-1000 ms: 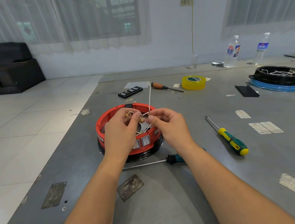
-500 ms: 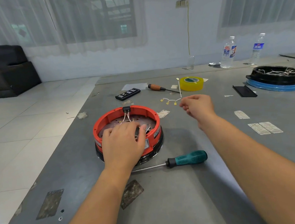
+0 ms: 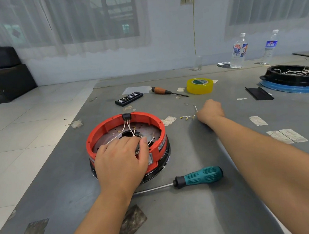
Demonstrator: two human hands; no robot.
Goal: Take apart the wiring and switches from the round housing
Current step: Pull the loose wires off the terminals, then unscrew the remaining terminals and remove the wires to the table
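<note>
The round red housing (image 3: 103,133) with a black base stands on the grey table, open side up. White wires (image 3: 127,126) run from a black connector (image 3: 126,116) on its far rim down to the metal plate inside. My left hand (image 3: 121,162) rests over the housing's near rim, fingers reaching inside among the wires. My right hand (image 3: 209,111) is down on the table to the right of the housing, fingers closed on a loose white wire bundle (image 3: 188,117) with brass terminals that lies on the table.
A teal-handled screwdriver (image 3: 197,177) lies just in front of the housing. Farther back are a black bit case (image 3: 129,98), a wooden-handled screwdriver (image 3: 163,91), a yellow tape roll (image 3: 199,85), two water bottles (image 3: 238,52) and a black tray of wires (image 3: 292,75) on a blue base.
My right hand carried the wire bundle from over the housing to the right and lowered it onto the table. My left hand dropped onto the housing's near rim.
</note>
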